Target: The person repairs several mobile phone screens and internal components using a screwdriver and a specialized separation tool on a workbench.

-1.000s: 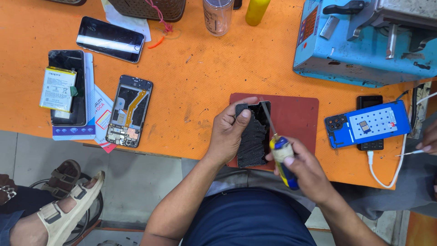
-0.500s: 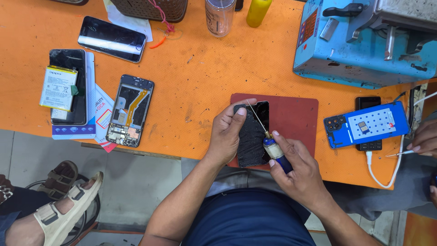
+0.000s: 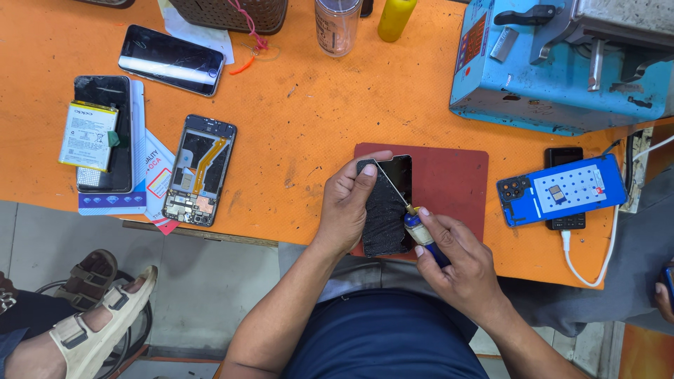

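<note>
Centre of frame, lower half: a dark phone (image 3: 388,210) lies on a red mat (image 3: 449,184) on the orange table (image 3: 316,105). The left hand (image 3: 347,203) clamps the phone's left edge, thumb tip on its upper left corner, fingers wrapped around the side. The right hand (image 3: 460,263) is closed around the blue handle of a small screwdriver (image 3: 407,210); the thin shaft slants up and left across the phone, tip near the upper left corner, just beside the thumb.

Left of frame: an opened phone frame (image 3: 200,170) showing an orange ribbon cable, and further left a dark phone with a white battery (image 3: 88,135) lying on it. Upper left: another phone (image 3: 170,60), screen up.

Right of frame: a blue phone back cover (image 3: 562,189) resting over a small dark handset, a white cable (image 3: 597,263) trailing below. Upper right: a blue machine (image 3: 562,63). Lower left: a sandalled foot (image 3: 91,330) of another person.
</note>
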